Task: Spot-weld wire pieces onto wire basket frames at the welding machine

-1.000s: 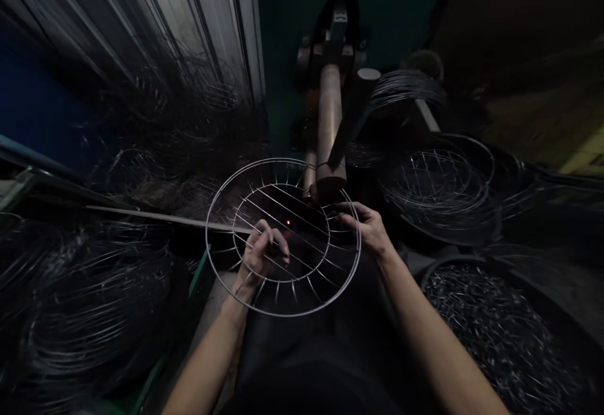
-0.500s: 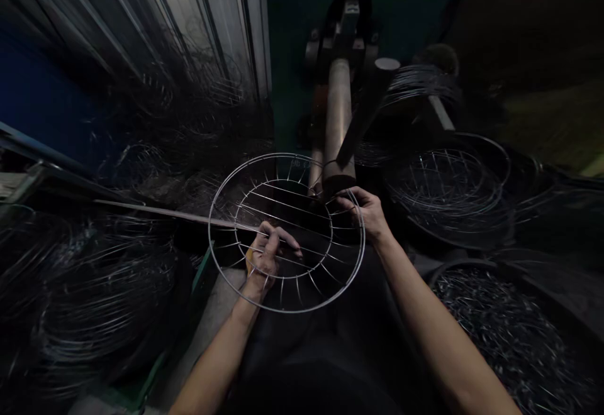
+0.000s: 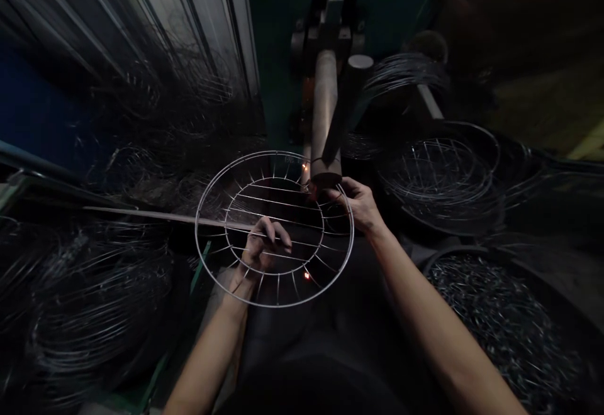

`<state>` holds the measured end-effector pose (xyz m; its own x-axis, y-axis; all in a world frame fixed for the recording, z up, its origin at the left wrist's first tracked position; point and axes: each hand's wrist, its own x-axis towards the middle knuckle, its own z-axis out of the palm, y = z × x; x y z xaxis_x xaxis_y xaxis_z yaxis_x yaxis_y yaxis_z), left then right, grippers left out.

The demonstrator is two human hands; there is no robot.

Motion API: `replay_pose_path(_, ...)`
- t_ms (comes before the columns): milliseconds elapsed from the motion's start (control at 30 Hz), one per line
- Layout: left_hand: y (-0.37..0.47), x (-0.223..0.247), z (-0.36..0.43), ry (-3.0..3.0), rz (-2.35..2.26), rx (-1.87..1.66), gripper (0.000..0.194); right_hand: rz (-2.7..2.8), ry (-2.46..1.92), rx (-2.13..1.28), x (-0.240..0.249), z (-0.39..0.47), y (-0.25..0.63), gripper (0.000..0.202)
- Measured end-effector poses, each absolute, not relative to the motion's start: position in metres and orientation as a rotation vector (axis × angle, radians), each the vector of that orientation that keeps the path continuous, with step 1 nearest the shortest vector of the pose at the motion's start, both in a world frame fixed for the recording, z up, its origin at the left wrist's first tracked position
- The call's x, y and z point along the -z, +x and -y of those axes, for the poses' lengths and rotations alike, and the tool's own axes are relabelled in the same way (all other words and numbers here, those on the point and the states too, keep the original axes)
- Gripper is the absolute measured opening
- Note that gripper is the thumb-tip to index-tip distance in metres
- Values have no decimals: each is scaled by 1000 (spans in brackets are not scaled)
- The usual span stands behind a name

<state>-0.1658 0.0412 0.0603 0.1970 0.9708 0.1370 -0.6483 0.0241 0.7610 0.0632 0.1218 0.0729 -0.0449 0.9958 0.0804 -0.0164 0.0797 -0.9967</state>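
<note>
A round wire rack (image 3: 277,305), with a double outer rim, a smaller inner ring, straight cross wires and short spokes, lies in front of me below a spot welder's thick cylindrical arm (image 3: 324,94). My left hand (image 3: 267,239) is at the rack's middle, its fingers bent around the cross wires. My right hand (image 3: 357,204) is closed at the rack's right rim, close against the end of the welder arm; its fingertips are partly hidden there. Small orange sparks (image 3: 304,166) glow beside the arm's tip, and another (image 3: 306,275) shows lower down.
On the right stands a tub of small metal pieces (image 3: 500,320), with stacked wire racks (image 3: 434,176) behind it. More wire rings (image 3: 89,327) are piled at left. A flat strip (image 3: 160,215) reaches toward my left hand. Corrugated sheet metal (image 3: 189,19) rises at back left.
Sparks have appeared at the welder tip and below the rack. My right hand's fingers have shifted closer around the rim. The whole view has slid slightly left.
</note>
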Motion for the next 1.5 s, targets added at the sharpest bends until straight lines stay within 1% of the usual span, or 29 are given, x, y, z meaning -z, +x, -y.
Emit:
replay_pose_path(67,-170,-62,-47,868,-428,-1274,45,1306,-1148,-1154,-77,-111,68,32)
replay_pose_path(133,-170,-70,-48,901,-445,-1250,40,1340,-1180,-1140,-78,-104,73,33)
replay_pose_path(233,-161,-86,-39,860,-610,-1337,30,1358,-1203,-1123,-78,-104,71,28)
replay_pose_path(333,-148,-92,-29,821,-697,-1427,31,1335,-1199,-1076,-82,-115,63,26)
replay_pose_path(500,-139,-80,-25,818,-704,-1401,32,1315,-1197,-1082,-81,-129,61,28)
replay_pose_path(600,-143,-69,-23,845,-684,-1362,30,1320,-1200,-1112,-73,-133,64,31)
replay_pose_path(667,-152,-60,-22,905,-653,-1305,33,1299,-1186,-1141,-72,-133,63,33)
replay_pose_path(767,-175,-48,-27,981,-641,-1170,41,1285,-1171,-1162,-82,-126,61,32)
replay_pose_path(833,-191,-46,-36,953,-681,-1109,41,1307,-1184,-1143,-92,-115,63,33)
replay_pose_path(933,-203,-59,-51,864,-699,-1077,33,1323,-1243,-1098,-99,-95,71,34)
replay_pose_path(1100,-189,-95,-70,826,-623,-992,46,1264,-1276,-1184,-90,-70,79,38)
replay_pose_path(1133,-184,-100,-72,836,-645,-995,44,1239,-1262,-1220,-88,-67,78,38)
replay_pose_path(1200,-176,-107,-73,864,-721,-1030,34,1201,-1243,-1260,-85,-62,76,37)
replay_pose_path(1267,-168,-111,-71,886,-794,-1105,26,1200,-1242,-1232,-84,-61,74,33)
replay_pose_path(1367,-155,-110,-60,892,-871,-1263,23,1239,-1244,-1121,-83,-68,71,26)
replay_pose_path(1500,-140,-99,-44,849,-949,-1464,19,1322,-1232,-1035,-84,-92,67,23)
